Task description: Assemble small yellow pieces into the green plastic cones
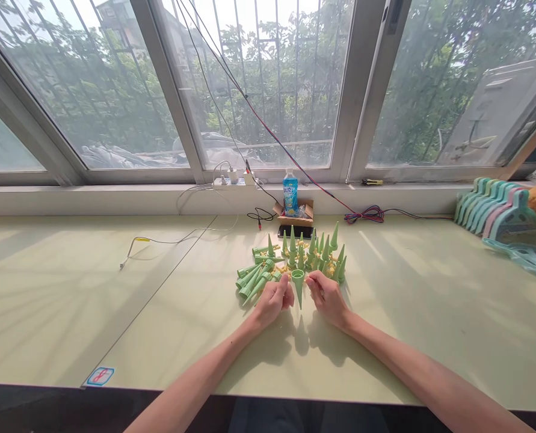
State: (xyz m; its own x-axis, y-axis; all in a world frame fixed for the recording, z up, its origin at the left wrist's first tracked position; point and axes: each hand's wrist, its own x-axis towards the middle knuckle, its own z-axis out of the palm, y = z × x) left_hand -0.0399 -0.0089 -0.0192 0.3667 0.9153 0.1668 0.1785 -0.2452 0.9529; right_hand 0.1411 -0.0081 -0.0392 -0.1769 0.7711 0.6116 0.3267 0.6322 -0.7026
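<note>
A green plastic cone [298, 286] hangs point-down between my two hands, its open end facing up. My left hand [273, 300] is curled with the fingertips pinched at the cone's left side. My right hand [326, 296] is curled too, fingers pinched near the cone's upper right; what they hold is too small to name. Just beyond lie several green cones: some standing upright [315, 248], others lying on their sides [252, 278], with small yellow pieces [302, 245] scattered among them on the pale green table [159, 313].
A blue bottle [290, 192] stands in a small cardboard box [295, 211] by the window sill, a dark phone [295, 231] in front of it. Red-black wires [362, 213] and a white cable [135, 242] cross the table. Pastel plastic parts [497, 207] are stacked far right.
</note>
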